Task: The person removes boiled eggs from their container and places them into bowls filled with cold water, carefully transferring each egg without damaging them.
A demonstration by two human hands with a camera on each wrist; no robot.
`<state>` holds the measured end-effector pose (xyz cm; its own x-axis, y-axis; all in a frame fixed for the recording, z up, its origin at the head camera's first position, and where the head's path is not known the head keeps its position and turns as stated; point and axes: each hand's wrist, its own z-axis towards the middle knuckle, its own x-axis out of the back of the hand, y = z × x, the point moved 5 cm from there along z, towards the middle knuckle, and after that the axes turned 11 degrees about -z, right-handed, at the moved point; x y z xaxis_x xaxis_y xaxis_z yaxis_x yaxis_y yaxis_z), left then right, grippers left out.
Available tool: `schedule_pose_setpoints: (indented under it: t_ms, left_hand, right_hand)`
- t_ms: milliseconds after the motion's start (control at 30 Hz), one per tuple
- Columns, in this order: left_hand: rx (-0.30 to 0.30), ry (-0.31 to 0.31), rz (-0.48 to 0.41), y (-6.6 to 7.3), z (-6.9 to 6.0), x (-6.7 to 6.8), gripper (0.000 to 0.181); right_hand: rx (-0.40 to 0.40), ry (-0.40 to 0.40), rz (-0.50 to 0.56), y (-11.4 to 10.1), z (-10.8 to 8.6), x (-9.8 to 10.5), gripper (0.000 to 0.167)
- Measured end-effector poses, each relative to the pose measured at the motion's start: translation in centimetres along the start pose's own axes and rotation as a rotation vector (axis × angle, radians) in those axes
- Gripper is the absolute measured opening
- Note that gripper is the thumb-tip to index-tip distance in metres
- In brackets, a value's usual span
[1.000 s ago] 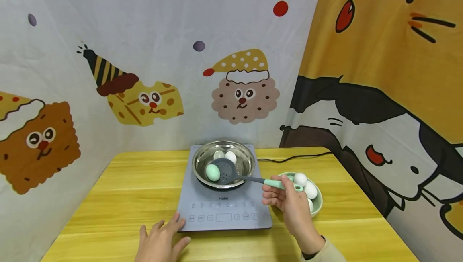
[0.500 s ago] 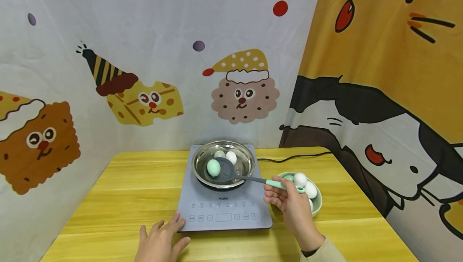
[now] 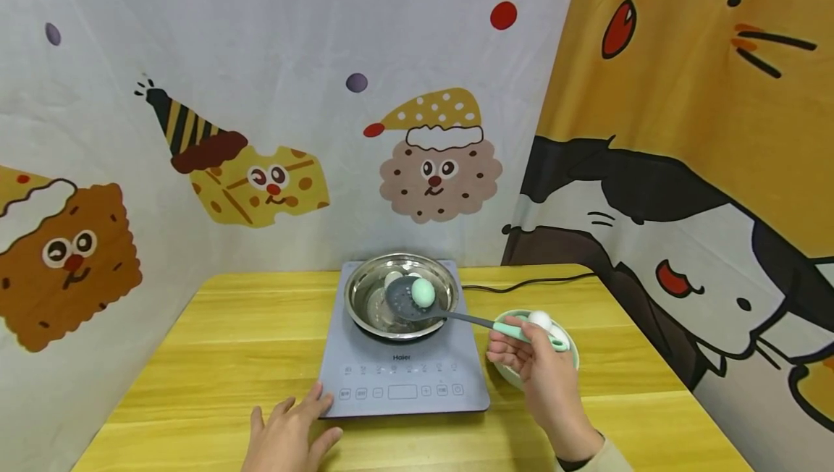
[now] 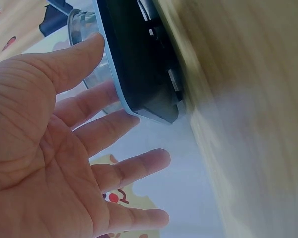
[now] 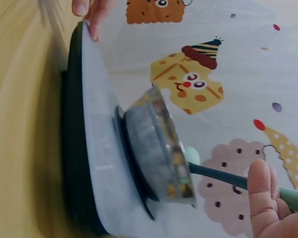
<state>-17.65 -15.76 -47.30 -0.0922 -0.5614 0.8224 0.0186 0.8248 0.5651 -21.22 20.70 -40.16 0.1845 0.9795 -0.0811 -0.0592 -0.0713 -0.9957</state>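
Note:
My right hand [image 3: 544, 378] grips the mint-green handle of a grey slotted spoon [image 3: 404, 302]. A pale green egg [image 3: 423, 292] rests on the spoon's head, over the steel basin [image 3: 356, 314]. In the right wrist view, this egg [image 5: 191, 154] shows above the basin's rim [image 5: 171, 134]. Behind the spoon, a pale egg [image 3: 393, 278] and a partly hidden white egg lie in the basin. My left hand [image 3: 289, 432] has its fingers spread, with fingertips at the front left corner of the induction cooktop [image 3: 365, 356]; the left wrist view shows them at its edge [image 4: 116, 82].
Under my right hand stands a light green bowl [image 3: 507, 376] with eggs in it, a white egg [image 3: 540, 319] on top. A black cord [image 3: 521, 285] runs right from the cooktop across the wooden table [image 3: 215, 356]. A printed cloth [image 3: 293, 23] hangs behind.
The spoon and the green egg have moved right within the basin, and the egg now lies towards the handle side. My right hand has shifted right, over the bowl. The left hand stays put.

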Motion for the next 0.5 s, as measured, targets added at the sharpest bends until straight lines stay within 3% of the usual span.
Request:
schedule_pose_setpoints:
  t_ms: [267, 500]
  left_hand:
    - [0.007, -0.008, -0.001, -0.1, 0.0, 0.0, 0.061]
    - [0.002, -0.006, 0.002, -0.1, -0.1, -0.1, 0.061]
  right_hand:
    - [0.083, -0.006, -0.061, -1.5, -1.3, 1.5, 0.037]
    - [0.077, 0.029, -0.106, -2.2, -2.7, 2.6, 0.038]
